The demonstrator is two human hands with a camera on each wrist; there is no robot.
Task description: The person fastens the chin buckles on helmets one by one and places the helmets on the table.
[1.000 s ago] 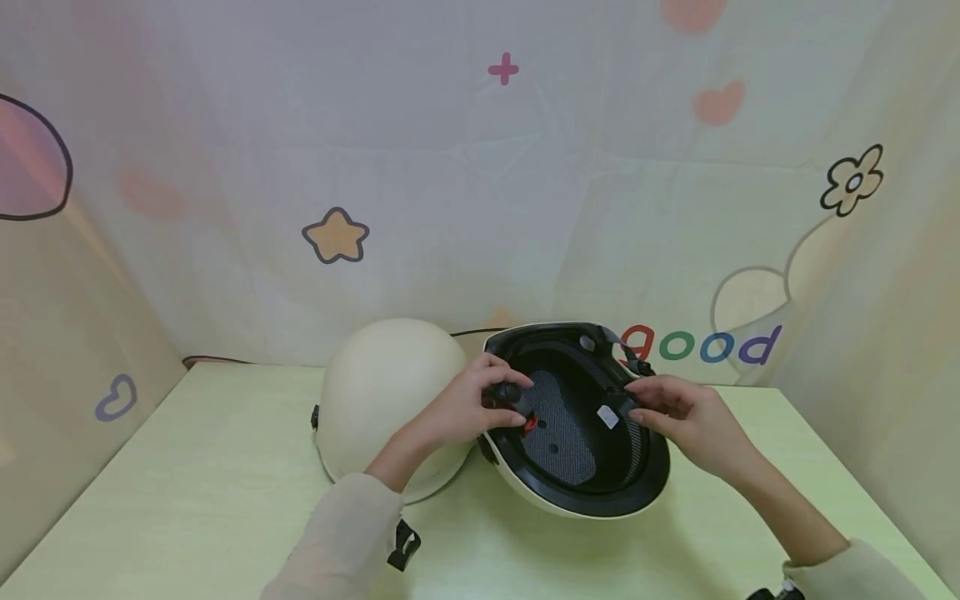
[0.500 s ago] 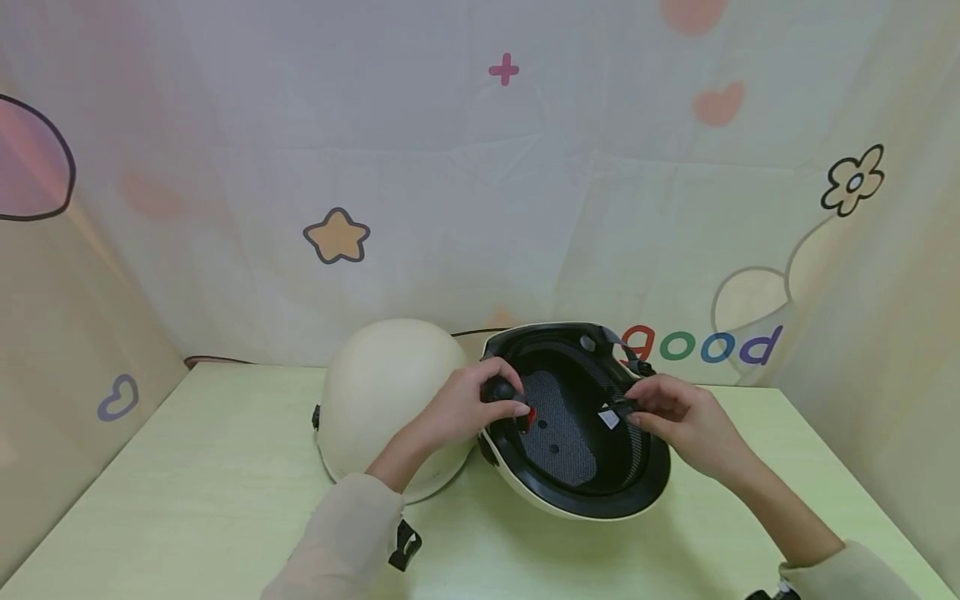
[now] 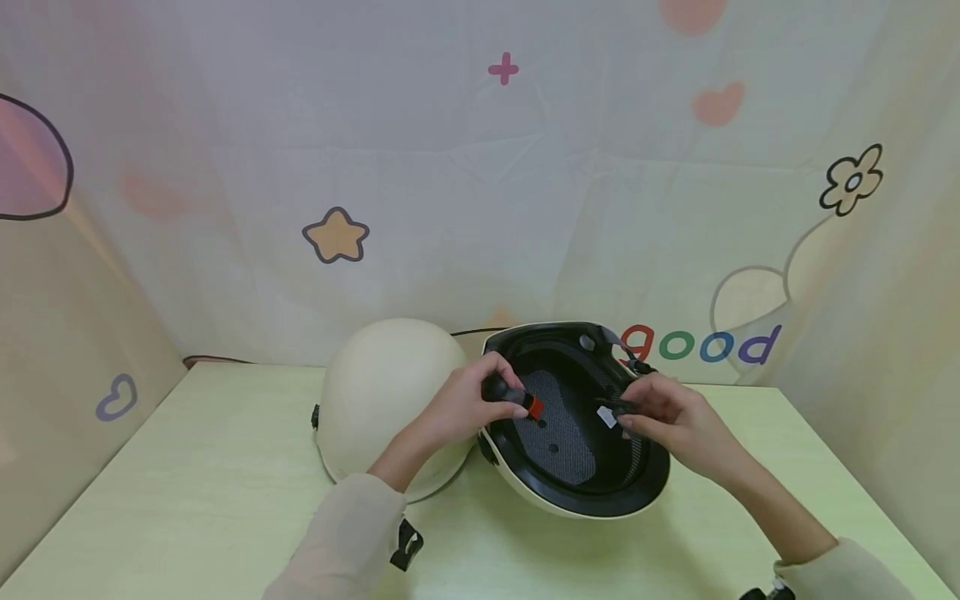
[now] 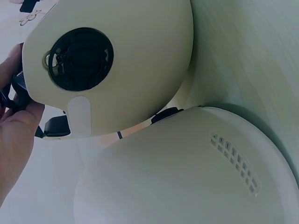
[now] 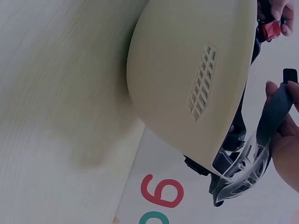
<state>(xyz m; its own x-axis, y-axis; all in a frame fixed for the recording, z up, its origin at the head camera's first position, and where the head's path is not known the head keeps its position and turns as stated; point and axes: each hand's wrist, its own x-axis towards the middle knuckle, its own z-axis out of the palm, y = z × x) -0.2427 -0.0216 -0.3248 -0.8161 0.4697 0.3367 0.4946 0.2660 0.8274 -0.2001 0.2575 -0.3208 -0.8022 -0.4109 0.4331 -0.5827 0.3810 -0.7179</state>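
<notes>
An upturned cream helmet (image 3: 592, 502) with a black lining lies tilted on the table, its opening toward me. At its left rim, my left hand (image 3: 467, 402) pinches a black chin-strap buckle with a red end (image 3: 536, 407) between thumb and fingers. My right hand (image 3: 686, 423) pinches the black end piece (image 5: 290, 75) of the other chin strap (image 5: 275, 112) over the lining's right side. The two strap ends are apart. In the left wrist view, the helmet's outer shell (image 4: 135, 74) covers part of my left fingers.
A second cream helmet (image 3: 390, 383) sits dome-up just left of the first, behind my left forearm. The pale green table (image 3: 225, 475) meets a printed cloth backdrop (image 3: 450, 208) at its back edge. A white label (image 3: 607, 417) shows inside the upturned helmet.
My left hand has turned the buckle so its red end points right, over the lining. My right hand has shifted slightly left with its strap end. Both helmets stay in place.
</notes>
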